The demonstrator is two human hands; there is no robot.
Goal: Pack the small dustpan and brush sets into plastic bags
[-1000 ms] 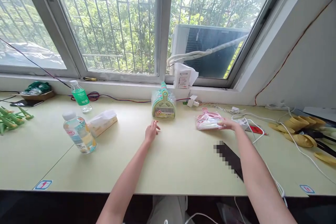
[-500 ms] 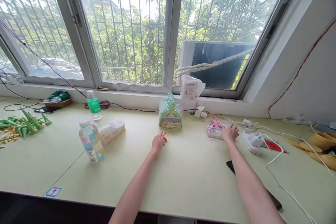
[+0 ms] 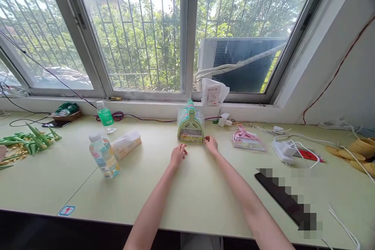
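1. I see the green dustpans [image 3: 191, 129] in the middle of the counter [image 3: 202, 199], a row standing one behind another in clear wrap, handles up, just in front of the sill [image 3: 155, 105].
2. My left hand [image 3: 177, 156] rests on the counter in front of the row's left part, a little apart from it, fingers loosely bent and slightly spread.
3. My right hand [image 3: 211, 145] is at the row's lower right corner, fingertips against its edge; from here I cannot tell whether they grip it.
4. Right of that hand, well apart from it, I have the pink dustpans [image 3: 248, 140] lying in clear wrap.
5. Farther right I see a white power strip [image 3: 283, 153]; nearer me, a dark slab [image 3: 277, 195], partly blurred out.
6. To the left I see the tissues [image 3: 129, 144], with the big bottle [image 3: 104, 157] just beside them and the green-label bottle [image 3: 106, 117] behind.
7. A white packet [image 3: 211, 94] stands on the sill.
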